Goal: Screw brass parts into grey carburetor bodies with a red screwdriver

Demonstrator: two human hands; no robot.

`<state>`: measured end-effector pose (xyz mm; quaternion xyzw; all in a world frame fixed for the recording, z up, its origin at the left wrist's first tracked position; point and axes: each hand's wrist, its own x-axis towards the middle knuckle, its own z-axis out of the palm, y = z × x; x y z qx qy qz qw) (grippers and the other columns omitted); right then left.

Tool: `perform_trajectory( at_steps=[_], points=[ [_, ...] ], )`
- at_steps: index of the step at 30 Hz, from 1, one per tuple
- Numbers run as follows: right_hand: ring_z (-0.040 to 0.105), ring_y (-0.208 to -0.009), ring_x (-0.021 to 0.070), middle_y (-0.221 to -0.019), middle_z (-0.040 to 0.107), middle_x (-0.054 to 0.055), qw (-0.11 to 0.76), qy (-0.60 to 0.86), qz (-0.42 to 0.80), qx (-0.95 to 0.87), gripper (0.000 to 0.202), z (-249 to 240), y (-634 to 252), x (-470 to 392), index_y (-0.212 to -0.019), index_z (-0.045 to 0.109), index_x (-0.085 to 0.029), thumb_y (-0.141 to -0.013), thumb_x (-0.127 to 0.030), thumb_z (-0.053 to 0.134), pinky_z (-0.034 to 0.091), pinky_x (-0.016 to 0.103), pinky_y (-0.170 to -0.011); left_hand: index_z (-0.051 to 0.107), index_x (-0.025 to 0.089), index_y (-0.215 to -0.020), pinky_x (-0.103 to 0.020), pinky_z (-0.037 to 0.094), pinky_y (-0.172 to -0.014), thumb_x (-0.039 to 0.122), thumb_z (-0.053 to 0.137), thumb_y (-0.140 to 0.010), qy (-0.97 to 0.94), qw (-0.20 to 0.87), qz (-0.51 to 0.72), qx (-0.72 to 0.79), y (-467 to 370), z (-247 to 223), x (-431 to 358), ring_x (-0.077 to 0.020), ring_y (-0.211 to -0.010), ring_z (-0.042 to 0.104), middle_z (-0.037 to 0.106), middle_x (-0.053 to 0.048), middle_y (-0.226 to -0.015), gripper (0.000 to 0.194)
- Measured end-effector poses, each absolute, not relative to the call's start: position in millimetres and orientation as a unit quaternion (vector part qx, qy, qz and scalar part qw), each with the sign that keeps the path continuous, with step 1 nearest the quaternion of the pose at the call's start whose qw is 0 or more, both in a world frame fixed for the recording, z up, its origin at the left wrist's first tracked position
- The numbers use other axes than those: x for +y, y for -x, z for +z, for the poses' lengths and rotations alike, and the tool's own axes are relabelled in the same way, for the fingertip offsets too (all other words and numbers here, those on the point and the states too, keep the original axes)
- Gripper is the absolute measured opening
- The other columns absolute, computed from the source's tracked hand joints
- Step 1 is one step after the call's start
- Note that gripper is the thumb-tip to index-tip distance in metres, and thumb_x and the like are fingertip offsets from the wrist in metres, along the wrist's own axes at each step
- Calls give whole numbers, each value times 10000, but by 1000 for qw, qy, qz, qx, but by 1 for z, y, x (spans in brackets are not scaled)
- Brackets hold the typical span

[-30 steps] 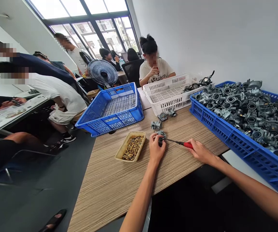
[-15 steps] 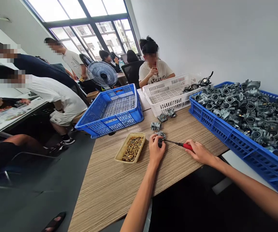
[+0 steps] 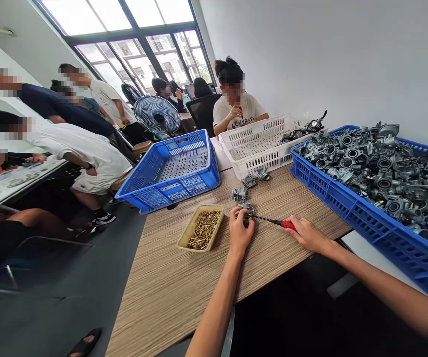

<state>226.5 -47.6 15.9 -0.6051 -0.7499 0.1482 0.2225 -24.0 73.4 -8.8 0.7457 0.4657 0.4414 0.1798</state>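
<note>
My left hand [image 3: 241, 229] is closed around a grey metal carburetor [image 3: 248, 208] on the wooden table, its fingers covering much of the part. In my right hand [image 3: 308, 234] is the red handle of a screwdriver [image 3: 287, 224]. The dark shaft points left, and its tip reaches the carburetor beside my left fingers; the exact contact point is too small to make out. Just beyond lies another carburetor [image 3: 239, 194], with a pair [image 3: 256, 177] farther back by the white crate. Left of my left hand stands a yellowish tub [image 3: 180, 242] of small brass pieces [image 3: 206, 230].
A blue crate [image 3: 321, 181] heaped with carburetors stands at the right. Behind the table's wood top [image 3: 169, 292] are a white crate [image 3: 262, 163] with a few parts and a blue crate [image 3: 176, 193]. A person [image 3: 249, 106] sits opposite; others are at the left near a fan [image 3: 157, 116].
Both my hands, the screwdriver and the carburetor stay almost where they were. At the left, people in the background have shifted slightly.
</note>
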Motion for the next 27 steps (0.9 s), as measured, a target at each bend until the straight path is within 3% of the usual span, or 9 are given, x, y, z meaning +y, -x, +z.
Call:
perform_trajectory(
  at_steps=[5,10,14,22,27],
  points=[
    [692,-921,276,-1043,718,100,248,590,149,-754,236,13,-226,-48,-1239,485,-224,-1049,-348,546,511,388,-846,695,239,-1034,-457,495,-1133,171,636,-859,-744,177,444,467,24,-9,73,-264,-1206,624,556,-102,-1247,197],
    [672,-848,258,-960,711,88,231,606,156,-745,126,15,-226,-48,-1144,504,-220,-1067,-320,500,493,355,-780,693,232,-1027,-464,489,-1136,176,633,-858,-745,178,446,464,24,-9,74,-268,-1209,615,555,-107,-1250,188],
    [655,-788,250,-878,692,63,215,613,151,-745,162,19,-225,-48,-1075,496,-228,-1102,-380,444,462,327,-718,691,227,-1030,-460,487,-1138,176,634,-856,-744,183,442,466,24,-8,74,-263,-1198,619,550,-107,-1254,190],
    [685,-892,262,-1032,720,84,238,590,141,-759,202,19,-225,-49,-1233,471,-224,-1074,-339,514,480,356,-826,700,224,-1026,-480,482,-1144,185,636,-858,-745,180,444,464,24,-9,75,-281,-1220,609,551,-115,-1252,184],
    [667,-817,263,-904,697,75,213,606,139,-753,133,19,-225,-49,-1111,494,-218,-1087,-348,477,468,342,-754,703,226,-1024,-470,496,-1131,188,635,-858,-746,175,446,463,24,-10,75,-270,-1192,624,552,-111,-1254,183]
  ],
)
